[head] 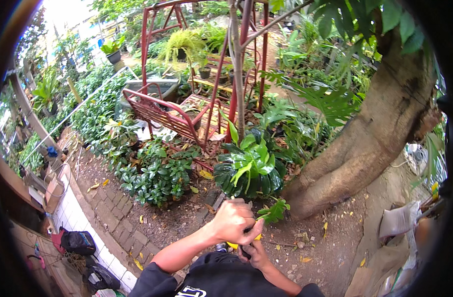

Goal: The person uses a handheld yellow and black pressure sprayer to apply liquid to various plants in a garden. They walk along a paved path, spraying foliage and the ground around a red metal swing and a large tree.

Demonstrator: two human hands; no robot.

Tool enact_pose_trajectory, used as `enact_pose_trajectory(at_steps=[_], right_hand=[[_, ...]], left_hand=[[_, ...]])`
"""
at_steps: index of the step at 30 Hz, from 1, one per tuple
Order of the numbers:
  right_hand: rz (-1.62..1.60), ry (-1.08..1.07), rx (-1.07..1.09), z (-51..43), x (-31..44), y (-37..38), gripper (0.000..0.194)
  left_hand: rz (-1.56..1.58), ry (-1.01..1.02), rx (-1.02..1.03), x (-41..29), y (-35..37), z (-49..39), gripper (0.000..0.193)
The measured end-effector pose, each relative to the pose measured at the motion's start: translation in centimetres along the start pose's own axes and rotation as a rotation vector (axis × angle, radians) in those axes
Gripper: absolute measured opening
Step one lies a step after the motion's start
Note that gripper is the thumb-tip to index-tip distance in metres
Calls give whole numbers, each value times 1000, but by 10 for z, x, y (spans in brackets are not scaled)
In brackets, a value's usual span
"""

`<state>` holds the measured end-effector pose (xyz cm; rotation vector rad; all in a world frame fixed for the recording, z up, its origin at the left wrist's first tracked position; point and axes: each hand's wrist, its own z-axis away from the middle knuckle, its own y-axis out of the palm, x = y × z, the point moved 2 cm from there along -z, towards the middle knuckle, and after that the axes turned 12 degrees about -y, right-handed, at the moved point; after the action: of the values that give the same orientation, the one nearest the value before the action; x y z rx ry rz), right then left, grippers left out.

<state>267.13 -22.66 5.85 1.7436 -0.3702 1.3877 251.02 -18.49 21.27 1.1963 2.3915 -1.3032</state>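
My left hand (235, 221) is curled into a fist in front of my dark shirt. A small lobed green leaf (274, 211) sticks out beside its thumb, its thin stalk running into the grip. Just below, my right hand (255, 254) is closed around a yellow-and-black hand tool (232, 245); the fingers hide most of it, so its kind is unclear. Beyond the fist stands a clump of glossy split-leaf foliage (248, 167), dark green with lighter young leaves, at the foot of a slim trunk (238, 81).
A thick leaning tree trunk (356, 137) rises on the right. Ahead stands a red metal garden swing (163, 115). Left are a leafy shrub (156, 178), brick paving (113, 211), and a white tiled ledge (104, 256) with a black bag (78, 242). Sacks (399, 221) lie at right.
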Motion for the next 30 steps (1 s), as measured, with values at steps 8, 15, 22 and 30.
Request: enact_pose_trajectory(at_steps=[8,15,22,30], right_hand=[[-2,-40,38,-74,-5,3,44],[-4,22,82,-118,-7,-1,56],[37,-10,9,-176,-6,-26,34],[-56,165,73,-239,7,-66,27]], left_hand=[[15,15,-113,48,-19,-23,35],[-51,-82,-60,97,-42,-34,37],[29,-189,-29,175,36,-35,33],[-16,-324,-33,232,61,-72,34]])
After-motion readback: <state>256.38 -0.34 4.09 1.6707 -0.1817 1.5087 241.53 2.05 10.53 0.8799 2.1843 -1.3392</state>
